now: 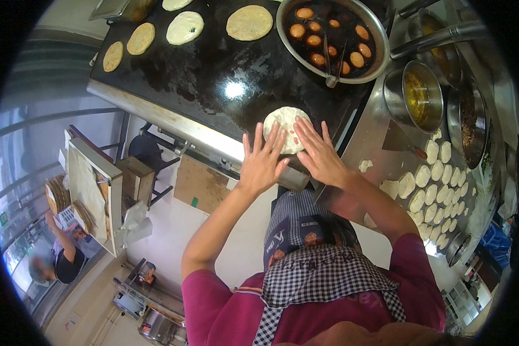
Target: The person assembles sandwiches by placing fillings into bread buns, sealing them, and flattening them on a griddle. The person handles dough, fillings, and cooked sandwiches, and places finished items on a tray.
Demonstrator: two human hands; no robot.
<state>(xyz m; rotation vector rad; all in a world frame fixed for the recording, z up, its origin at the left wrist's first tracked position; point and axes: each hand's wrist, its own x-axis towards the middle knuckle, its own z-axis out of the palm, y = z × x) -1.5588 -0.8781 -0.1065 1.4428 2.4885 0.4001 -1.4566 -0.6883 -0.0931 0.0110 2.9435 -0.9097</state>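
Note:
A pale round of filled dough [282, 117] lies near the front right edge of the black griddle [190, 82]. Several small reddish bits show on its surface. My left hand [261, 166] is flat with fingers spread, its fingertips over the dough's left and lower side. From the right, my right hand [322, 155] lays its fingers on the dough, palm down and thumb apart. Neither hand grips anything. Farther back on the griddle are a paler flatbread [184, 28] with a dark spot and a browned flatbread [249, 23].
A metal basin [382, 65] of eggs in dark liquid, with tongs [331, 78], stands on the griddle. On the right-hand steel counter are dough pieces [418, 176], a dough scraper [400, 137], a pot of yellow oil [419, 97] and a filling bowl [467, 125]. A person [69, 259] is at far left.

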